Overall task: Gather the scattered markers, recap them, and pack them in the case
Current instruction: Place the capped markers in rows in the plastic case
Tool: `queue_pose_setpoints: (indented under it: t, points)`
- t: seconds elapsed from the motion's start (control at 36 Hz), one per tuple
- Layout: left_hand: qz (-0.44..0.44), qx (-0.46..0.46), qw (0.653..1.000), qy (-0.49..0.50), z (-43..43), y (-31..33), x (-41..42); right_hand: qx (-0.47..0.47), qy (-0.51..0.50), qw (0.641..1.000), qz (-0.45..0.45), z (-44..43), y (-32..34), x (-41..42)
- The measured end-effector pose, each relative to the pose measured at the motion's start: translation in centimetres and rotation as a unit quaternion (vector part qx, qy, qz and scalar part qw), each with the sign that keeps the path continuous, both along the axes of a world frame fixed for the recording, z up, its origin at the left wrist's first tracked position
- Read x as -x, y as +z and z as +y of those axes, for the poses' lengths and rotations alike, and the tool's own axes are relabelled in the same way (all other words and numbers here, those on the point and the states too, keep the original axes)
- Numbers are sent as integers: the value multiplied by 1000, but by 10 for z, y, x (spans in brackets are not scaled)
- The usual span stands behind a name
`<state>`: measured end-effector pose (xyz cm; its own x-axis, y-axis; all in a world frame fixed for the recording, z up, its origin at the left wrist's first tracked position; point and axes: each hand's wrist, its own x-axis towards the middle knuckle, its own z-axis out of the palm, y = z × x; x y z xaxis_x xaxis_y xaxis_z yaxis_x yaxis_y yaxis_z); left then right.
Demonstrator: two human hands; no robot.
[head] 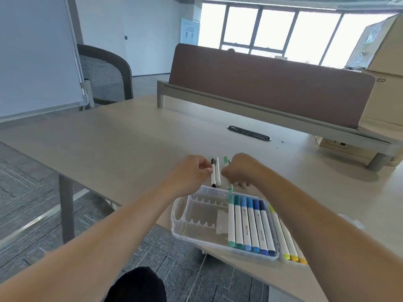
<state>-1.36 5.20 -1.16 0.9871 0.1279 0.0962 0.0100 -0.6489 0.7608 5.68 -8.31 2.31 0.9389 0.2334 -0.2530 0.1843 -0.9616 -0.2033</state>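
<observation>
case [181, 227] on pale desk [130, 138], bright windows [272, 29]

markers [250, 223] in case [176, 216]; loose markers [214, 174] behind case, on table [130, 138]

Both bare forearms reach forward, meeting near 12 o'clock. The left hand [192, 171] curls, fingertips touching a black marker [213, 173]; the right hand [242, 168], knuckles up, fists around a green marker [230, 188].

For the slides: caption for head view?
Left hand and right hand gather loose markers beyond a part-filled clear case on the desk.
</observation>
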Motion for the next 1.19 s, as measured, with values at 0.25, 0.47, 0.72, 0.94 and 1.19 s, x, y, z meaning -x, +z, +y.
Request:
queue_pose_setpoints:
  t: [0.25, 0.47, 0.72, 0.94, 1.19]
  points:
    - [46, -73, 993, -79, -22, -18, 33, -122, -7, 980, 158, -32, -7, 71]
    - [37, -275, 945, -172, -29, -21, 48, -127, -2, 986, 107, -46, -16, 81]
    - [43, -288, 938, -189, -28, -27, 45, -57, 4, 995, 86, -40, -25, 74]
    - [64, -280, 932, -219, -22, -29, 41, -29, 27, 995, 95, -39, -20, 75]
    - [59, -294, 927, -224, -24, -29, 37, -15, 38, 994, 104, -39, -18, 74]
